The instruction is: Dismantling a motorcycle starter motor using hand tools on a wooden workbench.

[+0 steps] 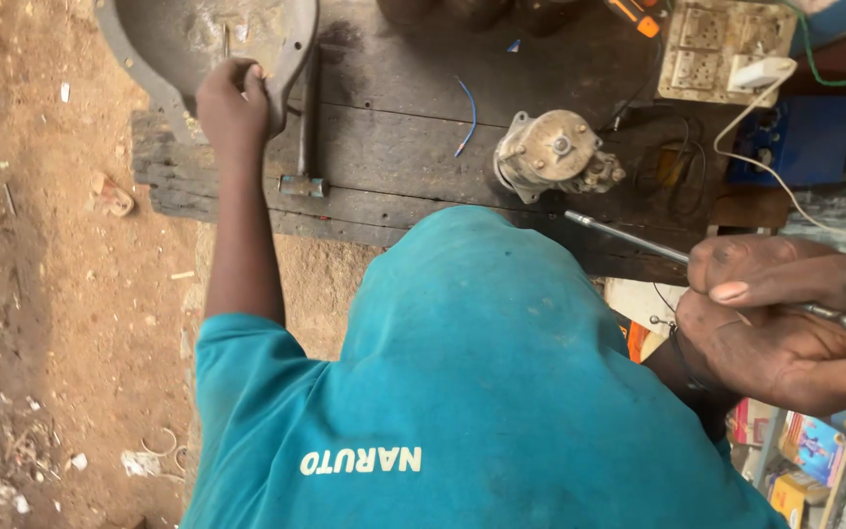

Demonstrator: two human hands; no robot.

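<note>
Head view: a wooden bench point(394, 211) fills 12 o'clock. At 11, the left hand point(232, 98) is closed over a grey metal housing point(164, 49) rim. At 3, the right hand point(775, 333) is clenched around a T-handle wrench point(629, 238). Its shaft points toward 10, at the starter motor point(552, 152), which is nearer this hand.

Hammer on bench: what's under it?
Only dark wooden bench planks show under the hammer. Its handle runs beside the grey metal housing a co-worker's hand grips. Anything beneath the planks is covered.
</note>
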